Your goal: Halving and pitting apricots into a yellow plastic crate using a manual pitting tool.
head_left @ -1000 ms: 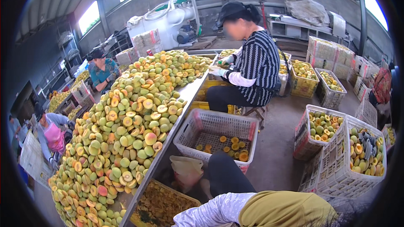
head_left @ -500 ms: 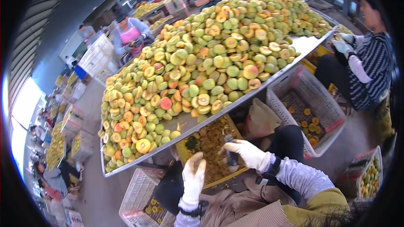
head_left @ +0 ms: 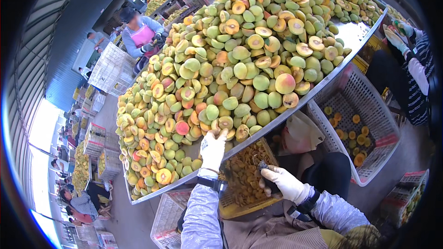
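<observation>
A large heap of green and orange peaches (head_left: 240, 69), many of them halved, lies on a metal-rimmed table (head_left: 272, 127). At the heap's near edge my left hand (head_left: 213, 152), in a white glove, reaches over the rim. Its fingers are stretched forward and slightly apart, their tips at a halved peach (head_left: 225, 122). My gloved right hand (head_left: 286, 183) is closed around a short dark-handled tool (head_left: 262, 164) with a rough dark tip; most of the handle is hidden by the fingers. Below it sits a yellow crate (head_left: 247, 210) holding orange-brown fruit scraps.
A pale plastic crate (head_left: 376, 157) with several orange fruit halves stands at the right; another crate (head_left: 161, 221) is at lower left. A pale bag (head_left: 302, 133) hangs beneath the table. Co-workers sit at the right (head_left: 417, 78) and stand across the heap (head_left: 140, 34).
My left hand has moved forward from above my lap to the heap's edge. My right hand, still gripping the tool, has shifted right and down. The view has also shifted.
</observation>
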`<action>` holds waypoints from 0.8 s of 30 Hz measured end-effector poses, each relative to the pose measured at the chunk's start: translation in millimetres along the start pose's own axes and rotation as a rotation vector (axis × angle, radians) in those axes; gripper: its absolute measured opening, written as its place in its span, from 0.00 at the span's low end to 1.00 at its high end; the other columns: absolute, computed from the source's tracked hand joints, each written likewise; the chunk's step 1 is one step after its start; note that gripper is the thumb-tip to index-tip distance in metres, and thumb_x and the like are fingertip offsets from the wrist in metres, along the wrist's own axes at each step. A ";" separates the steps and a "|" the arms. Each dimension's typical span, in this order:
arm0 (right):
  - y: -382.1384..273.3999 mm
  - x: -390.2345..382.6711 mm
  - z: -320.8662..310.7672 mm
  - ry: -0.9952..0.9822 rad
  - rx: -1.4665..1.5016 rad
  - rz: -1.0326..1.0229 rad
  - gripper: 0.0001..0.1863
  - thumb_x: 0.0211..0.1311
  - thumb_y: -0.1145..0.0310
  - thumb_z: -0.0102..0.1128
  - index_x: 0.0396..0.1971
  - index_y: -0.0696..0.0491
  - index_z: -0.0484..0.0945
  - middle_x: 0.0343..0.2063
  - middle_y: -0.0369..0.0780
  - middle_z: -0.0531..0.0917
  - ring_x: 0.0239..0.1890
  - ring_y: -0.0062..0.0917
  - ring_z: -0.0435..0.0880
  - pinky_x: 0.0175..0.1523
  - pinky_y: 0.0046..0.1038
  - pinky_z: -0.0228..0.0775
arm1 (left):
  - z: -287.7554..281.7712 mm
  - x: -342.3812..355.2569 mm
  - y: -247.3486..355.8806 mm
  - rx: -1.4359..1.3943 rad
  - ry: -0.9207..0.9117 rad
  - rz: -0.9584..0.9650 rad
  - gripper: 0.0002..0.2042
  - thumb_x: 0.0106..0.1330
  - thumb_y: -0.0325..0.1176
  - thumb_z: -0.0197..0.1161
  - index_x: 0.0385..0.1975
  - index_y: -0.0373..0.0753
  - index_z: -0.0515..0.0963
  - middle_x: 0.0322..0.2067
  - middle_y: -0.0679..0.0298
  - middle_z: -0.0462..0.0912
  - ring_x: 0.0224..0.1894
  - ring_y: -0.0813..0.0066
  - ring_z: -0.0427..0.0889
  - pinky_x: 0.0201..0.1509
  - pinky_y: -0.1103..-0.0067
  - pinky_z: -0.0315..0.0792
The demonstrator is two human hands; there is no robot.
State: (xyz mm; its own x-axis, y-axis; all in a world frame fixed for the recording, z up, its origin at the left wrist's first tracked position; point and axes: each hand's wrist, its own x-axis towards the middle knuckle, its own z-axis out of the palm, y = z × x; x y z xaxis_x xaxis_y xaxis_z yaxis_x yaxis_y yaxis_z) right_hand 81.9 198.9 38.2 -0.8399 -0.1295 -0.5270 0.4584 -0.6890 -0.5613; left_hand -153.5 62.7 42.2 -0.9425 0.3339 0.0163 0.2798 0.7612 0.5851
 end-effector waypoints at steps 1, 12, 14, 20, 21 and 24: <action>-1.3 0.7 -2.2 0.009 -0.018 -0.002 0.15 0.72 0.53 0.55 0.43 0.49 0.73 0.29 0.31 0.80 0.22 0.13 0.76 0.20 0.16 0.61 | 6.7 3.5 5.0 0.082 -0.023 0.009 0.24 0.64 0.46 0.65 0.48 0.30 0.78 0.43 0.44 0.84 0.49 0.49 0.82 0.54 0.65 0.73; 4.2 3.6 -3.3 0.018 -0.073 -0.062 0.17 0.72 0.50 0.54 0.42 0.50 0.72 0.28 0.31 0.79 0.23 0.11 0.74 0.24 0.15 0.64 | 35.6 -10.5 -24.2 -0.390 0.065 0.030 0.23 0.58 0.39 0.68 0.48 0.32 0.72 0.44 0.53 0.77 0.46 0.57 0.78 0.50 0.68 0.73; 1.6 2.1 -1.4 0.038 -0.133 -0.058 0.20 0.74 0.46 0.49 0.43 0.50 0.73 0.28 0.31 0.79 0.23 0.12 0.74 0.25 0.17 0.65 | 20.0 -19.5 -15.8 -0.678 0.184 -0.008 0.19 0.61 0.33 0.63 0.50 0.33 0.71 0.42 0.60 0.77 0.43 0.70 0.78 0.49 0.76 0.72; 16.0 5.6 -1.5 -0.030 -0.241 -0.176 0.20 0.74 0.51 0.52 0.49 0.53 0.74 0.28 0.28 0.76 0.25 0.10 0.71 0.30 0.17 0.63 | -16.8 -90.6 -26.0 -1.519 -0.144 -0.310 0.23 0.63 0.39 0.62 0.58 0.41 0.72 0.49 0.57 0.81 0.40 0.64 0.82 0.43 0.74 0.78; 18.0 5.5 2.0 -0.023 -0.252 -0.185 0.20 0.73 0.52 0.54 0.50 0.55 0.74 0.28 0.27 0.75 0.26 0.10 0.70 0.32 0.17 0.63 | -18.7 -107.0 -26.6 -1.653 -0.304 -0.366 0.24 0.66 0.45 0.62 0.59 0.42 0.72 0.50 0.56 0.81 0.42 0.63 0.82 0.44 0.73 0.78; 40.2 15.4 1.9 -0.044 -0.530 -0.327 0.21 0.70 0.58 0.59 0.55 0.57 0.72 0.29 0.30 0.75 0.29 0.14 0.71 0.35 0.21 0.67 | -15.9 -152.3 -22.5 -1.693 -0.358 -0.475 0.30 0.70 0.57 0.55 0.63 0.42 0.70 0.54 0.55 0.79 0.44 0.62 0.82 0.45 0.71 0.77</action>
State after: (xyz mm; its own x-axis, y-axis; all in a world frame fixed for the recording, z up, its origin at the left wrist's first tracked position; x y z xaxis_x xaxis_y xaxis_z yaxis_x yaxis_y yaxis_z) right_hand 86.9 167.9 8.7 -0.9672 -0.0083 -0.2538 0.2477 -0.2517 -0.9356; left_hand -19.2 -14.0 39.4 -0.7326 0.5455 -0.4072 -0.6648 -0.4447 0.6003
